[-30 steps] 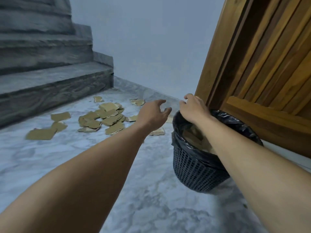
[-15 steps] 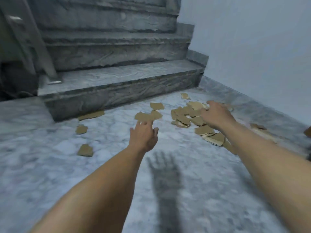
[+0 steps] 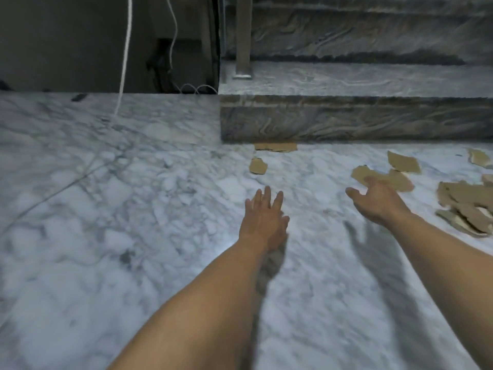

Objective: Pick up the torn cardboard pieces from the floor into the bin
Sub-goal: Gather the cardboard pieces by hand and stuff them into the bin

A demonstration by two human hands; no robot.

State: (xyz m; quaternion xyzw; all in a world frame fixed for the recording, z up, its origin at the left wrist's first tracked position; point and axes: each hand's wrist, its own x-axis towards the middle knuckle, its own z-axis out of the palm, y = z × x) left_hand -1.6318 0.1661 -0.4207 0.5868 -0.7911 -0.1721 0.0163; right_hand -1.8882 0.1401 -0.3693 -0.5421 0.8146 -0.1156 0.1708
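Observation:
Torn brown cardboard pieces lie scattered on the white marble floor. A small piece (image 3: 258, 166) and a long strip (image 3: 275, 146) rest by the foot of the stair. My left hand (image 3: 262, 221) hovers flat over bare floor below that small piece, fingers spread, holding nothing. My right hand (image 3: 377, 200) reaches out with fingers apart, its tips at a pair of flat pieces (image 3: 399, 180). A heap of pieces (image 3: 465, 206) sits at the right edge. The bin is out of view.
A grey veined stone step (image 3: 346, 118) rises just behind the pieces, with a metal post (image 3: 242, 36) standing on it. A white cord (image 3: 125, 54) hangs down at the left before a dark recess. Marble floor (image 3: 106, 209) stretches to the left.
The view has swung left, away from the bin and then along the stairs. Both hands left the bin and now reach low over the floor toward the cardboard.

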